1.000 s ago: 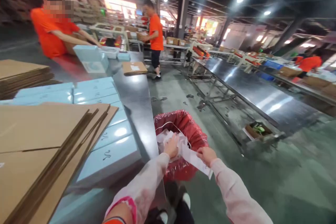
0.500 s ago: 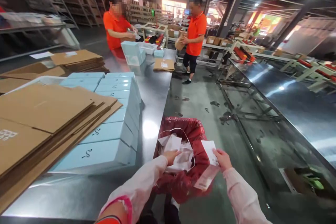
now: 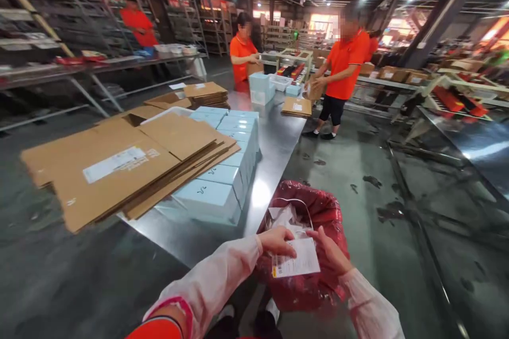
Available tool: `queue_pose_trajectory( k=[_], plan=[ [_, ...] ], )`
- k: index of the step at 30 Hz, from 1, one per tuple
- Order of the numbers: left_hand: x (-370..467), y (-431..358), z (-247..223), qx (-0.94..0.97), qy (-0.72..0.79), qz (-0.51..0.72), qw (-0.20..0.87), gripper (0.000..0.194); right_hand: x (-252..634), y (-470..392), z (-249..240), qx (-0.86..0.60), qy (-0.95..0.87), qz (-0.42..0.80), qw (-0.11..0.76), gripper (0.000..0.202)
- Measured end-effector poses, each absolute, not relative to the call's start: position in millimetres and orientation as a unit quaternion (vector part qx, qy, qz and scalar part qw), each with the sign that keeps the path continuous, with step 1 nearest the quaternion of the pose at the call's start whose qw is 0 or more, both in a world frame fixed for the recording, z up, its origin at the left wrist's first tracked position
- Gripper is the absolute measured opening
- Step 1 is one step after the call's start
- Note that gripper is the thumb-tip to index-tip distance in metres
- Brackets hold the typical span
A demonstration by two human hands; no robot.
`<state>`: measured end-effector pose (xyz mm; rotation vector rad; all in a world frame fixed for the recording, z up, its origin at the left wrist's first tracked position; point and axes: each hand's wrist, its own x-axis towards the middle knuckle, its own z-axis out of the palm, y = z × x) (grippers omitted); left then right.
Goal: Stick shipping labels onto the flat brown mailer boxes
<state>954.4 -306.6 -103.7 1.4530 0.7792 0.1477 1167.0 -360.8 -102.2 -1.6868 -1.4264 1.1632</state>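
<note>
My left hand (image 3: 277,242) pinches a white printed label sheet (image 3: 297,259), which shows a barcode and a small yellow mark at one corner. My right hand (image 3: 333,251) is close to the sheet's right edge, its fingers stretched out and apart. Whether it touches the sheet's corner I cannot tell. Both hands are over a bin lined with a red plastic bag (image 3: 334,206). Crumpled white and clear scraps (image 3: 287,218) lie inside it, and its thin white handle stands up over them.
Left of the bin runs a metal table (image 3: 262,190) bearing rows of light blue boxes (image 3: 214,190). Flattened cartons (image 3: 119,169) lie over them and overhang the table's near end. Two co-workers in orange shirts (image 3: 350,61) stand farther along; another person is back left.
My view has swung left. My hands have come together above the bin; the left has left the scraps and holds a label sheet, while the right no longer grips its white slips.
</note>
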Motion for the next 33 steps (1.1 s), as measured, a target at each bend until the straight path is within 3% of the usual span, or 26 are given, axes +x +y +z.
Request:
queue_pose_trajectory(
  k=[2, 4, 6, 12, 16, 22, 29, 33],
  plan=[
    [926, -309, -88, 0.644, 0.355, 0.058, 0.675, 0.031, 1137, -364, -78, -0.579, -0.670, 0.371, 0.280, 0.066],
    [894, -317, -74, 0.637, 0.369, 0.067, 0.674, 0.036, 1107, -368, -56, -0.528, -0.739, 0.352, 0.227, 0.056],
    [858, -328, -61, 0.610, 0.383, 0.109, 0.685, 0.044, 1079, -371, -37, -0.503, -0.751, 0.384, 0.187, 0.037],
    [732, -371, -44, 0.521, 0.404, 0.209, 0.722, 0.055, 961, -387, -2, -0.447, -0.812, 0.352, 0.128, 0.029],
    [641, -400, -37, 0.493, 0.385, 0.228, 0.747, 0.052, 853, -413, 0, -0.449, -0.794, 0.378, 0.159, 0.028],
    [515, -432, -18, 0.482, 0.336, 0.216, 0.780, 0.032, 738, -444, 9, -0.429, -0.804, 0.368, 0.184, 0.026],
    [449, -454, -16, 0.477, 0.317, 0.243, 0.782, 0.018, 669, -461, 24, -0.415, -0.811, 0.376, 0.170, 0.025],
    [435, -458, -23, 0.404, 0.289, 0.236, 0.835, 0.019, 641, -463, 24, -0.316, -0.852, 0.334, 0.252, 0.022]
  ],
)
